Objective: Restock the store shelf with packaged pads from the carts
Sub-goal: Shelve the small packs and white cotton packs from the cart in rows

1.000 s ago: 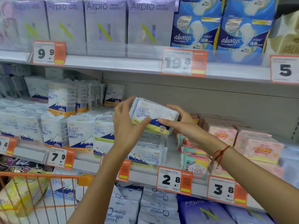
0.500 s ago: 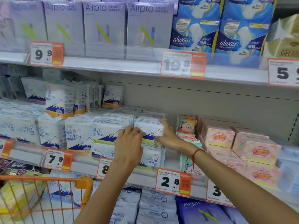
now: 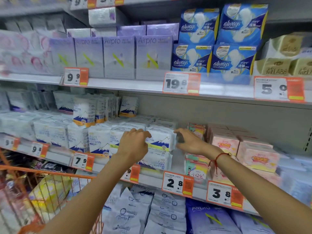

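A store shelf (image 3: 152, 179) is carrying rows of soft white plastic packs printed with a blue mountain. The top pad pack (image 3: 161, 139) is lying on the stack at the row's right end, long axis left to right, label facing outward. The left hand (image 3: 133, 146) and right hand (image 3: 189, 141) are flanking it, each grip loosely curled; contact is unclear. An orange wire cart (image 3: 50, 191) is holding yellowish packs at lower left.

Orange price tags (image 3: 181, 83) along shelf edges; small print blurred, perhaps unreadable.
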Motion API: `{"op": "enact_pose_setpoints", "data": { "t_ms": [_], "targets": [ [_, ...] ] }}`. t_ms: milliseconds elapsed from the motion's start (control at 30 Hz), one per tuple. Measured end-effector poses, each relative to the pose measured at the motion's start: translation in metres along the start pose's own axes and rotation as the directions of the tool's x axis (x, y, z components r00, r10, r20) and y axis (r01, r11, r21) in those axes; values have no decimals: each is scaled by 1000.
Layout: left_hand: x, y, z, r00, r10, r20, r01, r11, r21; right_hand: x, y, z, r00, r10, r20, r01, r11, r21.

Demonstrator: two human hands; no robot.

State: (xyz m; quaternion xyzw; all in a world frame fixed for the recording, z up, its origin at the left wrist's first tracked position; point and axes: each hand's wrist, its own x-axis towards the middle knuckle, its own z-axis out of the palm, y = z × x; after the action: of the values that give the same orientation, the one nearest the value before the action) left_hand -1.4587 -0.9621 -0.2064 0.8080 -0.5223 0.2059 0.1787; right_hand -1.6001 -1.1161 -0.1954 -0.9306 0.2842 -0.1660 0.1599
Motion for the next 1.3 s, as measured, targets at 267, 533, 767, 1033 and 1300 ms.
{"op": "enact_pose_setpoints", "data": {
  "t_ms": [267,533,767,1033,1300],
  "targets": [
    [39,-9,-7,992,76,100,-85,992,96,18,-4,9,1000,8,29,-6,998,-57],
    [84,-27,32,897,220,384,-327,914,241,54,-5,23,999,47,-10,-48,995,-86],
    [106,-34,46,939,309,151,-341,897,283,64,4,33,983,-38,-180,23,996,-87],
    [131,-26,44,940,235,248,-272,954,127,98,22,29,979,5,-203,-25,995,-94],
    [156,-14,53,954,225,200,-270,932,240,106,28,35,937,-7,-349,-32,994,-105]
  ]
}}
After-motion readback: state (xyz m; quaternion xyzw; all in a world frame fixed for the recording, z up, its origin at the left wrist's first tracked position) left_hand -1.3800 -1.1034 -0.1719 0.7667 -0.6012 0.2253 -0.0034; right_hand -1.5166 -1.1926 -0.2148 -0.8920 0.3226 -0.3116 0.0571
